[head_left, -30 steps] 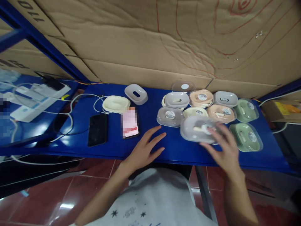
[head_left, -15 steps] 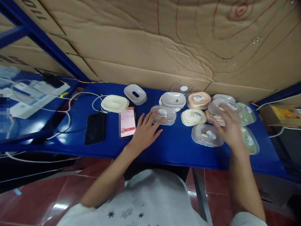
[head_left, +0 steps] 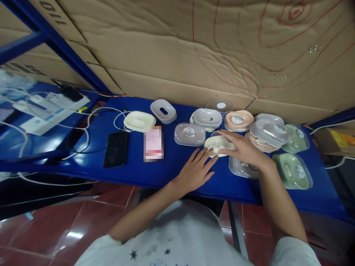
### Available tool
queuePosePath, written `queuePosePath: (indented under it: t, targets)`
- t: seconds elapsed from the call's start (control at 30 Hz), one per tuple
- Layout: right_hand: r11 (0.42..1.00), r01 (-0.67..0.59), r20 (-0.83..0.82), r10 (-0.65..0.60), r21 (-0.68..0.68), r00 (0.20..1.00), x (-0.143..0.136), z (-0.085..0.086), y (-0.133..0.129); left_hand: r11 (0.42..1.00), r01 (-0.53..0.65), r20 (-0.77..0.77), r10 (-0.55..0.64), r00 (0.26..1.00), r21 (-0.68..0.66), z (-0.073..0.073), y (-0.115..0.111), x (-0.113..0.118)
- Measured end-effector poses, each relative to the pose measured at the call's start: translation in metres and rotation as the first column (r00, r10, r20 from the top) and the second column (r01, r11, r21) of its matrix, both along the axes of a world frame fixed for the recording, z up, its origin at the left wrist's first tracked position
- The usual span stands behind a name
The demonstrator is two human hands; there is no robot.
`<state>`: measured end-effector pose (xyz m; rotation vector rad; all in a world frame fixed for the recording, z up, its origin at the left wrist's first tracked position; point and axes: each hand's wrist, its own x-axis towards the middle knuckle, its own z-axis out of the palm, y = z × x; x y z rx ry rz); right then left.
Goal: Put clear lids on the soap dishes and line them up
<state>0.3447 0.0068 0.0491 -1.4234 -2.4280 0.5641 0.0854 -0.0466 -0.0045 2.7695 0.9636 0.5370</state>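
Note:
My right hand (head_left: pixel 245 147) is closed around the right side of a cream soap dish (head_left: pixel 215 142), thumb in front and fingers behind. A clear edge shows behind the dish; whether its lid is on I cannot tell. My left hand (head_left: pixel 192 171) is open, fingers spread, with fingertips at the dish's front left edge. Just behind it lies a lidded grey soap dish (head_left: pixel 190 135) with a round sticker. Partly under my right wrist is another lidded grey soap dish (head_left: pixel 240 168). To its right stands a green soap dish (head_left: pixel 291 171) under a clear lid.
Along the back are a peach soap dish (head_left: pixel 239 120), a grey dish (head_left: pixel 207 117) and a clear lid (head_left: pixel 219 105). At left lie a grey insert (head_left: pixel 163 111), a cream dish (head_left: pixel 139 121), a lit phone (head_left: pixel 154 144), a black phone (head_left: pixel 115 149) and cables. Cardboard (head_left: pixel 155 55) walls the blue table.
My right hand has moved left from the stacked dishes and taken hold of the cream soap dish, which has shifted left and forward. My left hand has moved right, off the grey dish.

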Motion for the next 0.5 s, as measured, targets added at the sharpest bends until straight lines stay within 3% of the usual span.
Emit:
queuePosePath:
  t: [0.1, 0.23, 0.33, 0.5]
  targets:
    - [0.997, 0.033, -0.03, -0.031, 0.072, 0.999, 0.002, 0.01, 0.001, 1.0, 0.004, -0.057, -0.004, 0.998, -0.007, -0.002, 0.001, -0.003]
    - [0.982, 0.032, -0.024, -0.028, 0.188, 0.999, -0.007, 0.013, 0.019, 1.0, -0.025, -0.047, 0.026, 0.999, 0.019, -0.003, -0.008, -0.024]
    - [0.97, 0.008, 0.126, -0.039, 0.243, 0.991, -0.027, 0.006, 0.046, 0.998, -0.061, 0.034, 0.06, 0.998, 0.026, -0.004, -0.023, -0.049]
    - [0.973, 0.02, 0.401, -0.114, 0.231, 0.909, -0.055, 0.001, 0.081, 0.988, -0.142, 0.151, 0.15, 0.977, -0.06, -0.007, -0.045, -0.089]
